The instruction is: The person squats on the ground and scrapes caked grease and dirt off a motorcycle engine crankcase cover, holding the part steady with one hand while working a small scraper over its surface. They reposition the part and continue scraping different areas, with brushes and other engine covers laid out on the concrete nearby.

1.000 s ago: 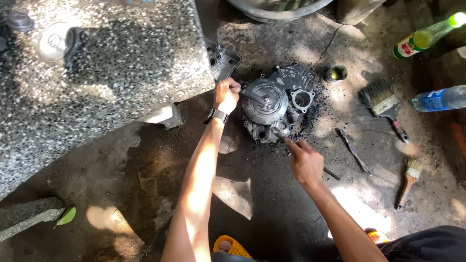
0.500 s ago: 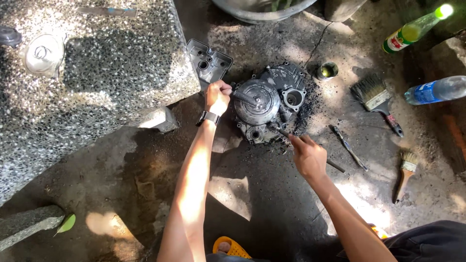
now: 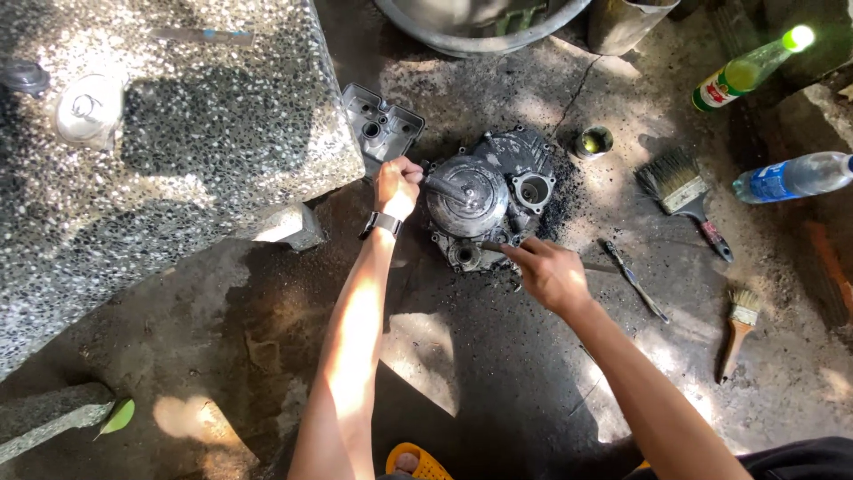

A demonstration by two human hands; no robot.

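A dirty grey engine cover (image 3: 487, 196) lies on the concrete floor. My left hand (image 3: 397, 185), with a watch on its wrist, grips the cover's left edge. My right hand (image 3: 549, 274) is closed on a thin dark tool (image 3: 494, 247) whose tip touches the cover's lower part. Black grime is spread on the floor around the cover.
A smaller grey metal cover (image 3: 382, 123) leans by a speckled stone slab (image 3: 178, 142). To the right lie a wide brush (image 3: 682, 192), a small brush (image 3: 737, 327), a thin metal tool (image 3: 634, 281), a small tin (image 3: 593, 140), a green bottle (image 3: 745, 71) and a clear bottle (image 3: 791, 176).
The view has shifted slightly. My right hand has moved up to the cover's lower edge with the tool. My left hand stays on the cover's left edge.
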